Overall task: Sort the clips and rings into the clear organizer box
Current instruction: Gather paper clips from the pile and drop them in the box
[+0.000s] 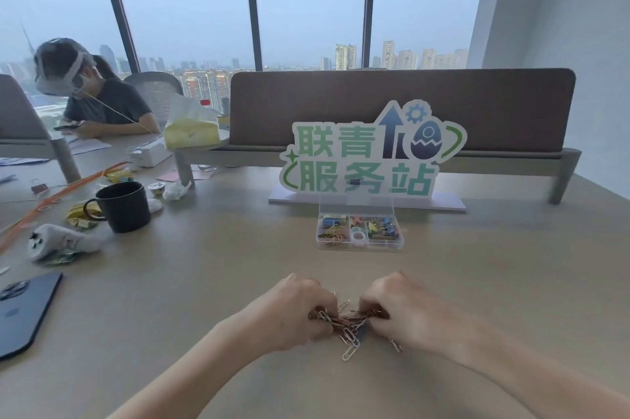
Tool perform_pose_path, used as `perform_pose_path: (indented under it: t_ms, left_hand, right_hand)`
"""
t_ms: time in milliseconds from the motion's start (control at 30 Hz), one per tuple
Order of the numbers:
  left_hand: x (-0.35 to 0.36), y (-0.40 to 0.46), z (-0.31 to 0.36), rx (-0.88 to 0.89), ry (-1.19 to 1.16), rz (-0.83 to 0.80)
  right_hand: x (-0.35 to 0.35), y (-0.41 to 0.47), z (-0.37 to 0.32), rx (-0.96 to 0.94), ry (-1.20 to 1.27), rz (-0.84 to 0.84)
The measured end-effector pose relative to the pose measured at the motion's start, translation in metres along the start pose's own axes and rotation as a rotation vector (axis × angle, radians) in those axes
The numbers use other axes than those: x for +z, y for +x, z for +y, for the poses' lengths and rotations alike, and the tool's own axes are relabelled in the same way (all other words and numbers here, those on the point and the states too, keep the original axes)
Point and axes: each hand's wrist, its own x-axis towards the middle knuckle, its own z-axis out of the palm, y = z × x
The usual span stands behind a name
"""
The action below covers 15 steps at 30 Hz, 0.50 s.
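A pile of metal paper clips [348, 326] lies on the table near me. My left hand [289, 311] and my right hand [400, 313] press in on the pile from either side, fingers curled around the clips. Further back stands the clear organizer box [359, 245], its lid open and leaning back. Its compartments hold coloured paper clips at the left, rings in the middle and binder clips at the right.
A white sign with green characters [371, 159] stands right behind the box. At the left are a dark mug [122, 207], a phone [24, 313], a small plush toy [61, 241] and wrappers. Another person [92, 101] sits at the far left.
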Motion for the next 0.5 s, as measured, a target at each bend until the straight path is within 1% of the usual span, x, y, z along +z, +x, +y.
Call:
perform_pose_path:
  t_ms: [100, 167, 333, 500]
  left_hand:
    - [-0.001, 0.005, -0.002, 0.040, 0.025, -0.003]
    - [-0.002, 0.008, -0.005, 0.059, 0.020, 0.006]
    - [-0.012, 0.017, -0.013, 0.070, -0.080, 0.022]
    - [-0.027, 0.033, -0.027, 0.019, -0.164, 0.015]
  right_hand:
    - [0.002, 0.002, 0.003, -0.023, -0.037, 0.014]
    - [0.001, 0.000, 0.004, -0.025, -0.010, 0.023]
    - [-0.010, -0.002, 0.013, 0.066, 0.220, 0.049]
    - [-0.017, 0.000, 0.028, 0.165, 0.404, 0.051]
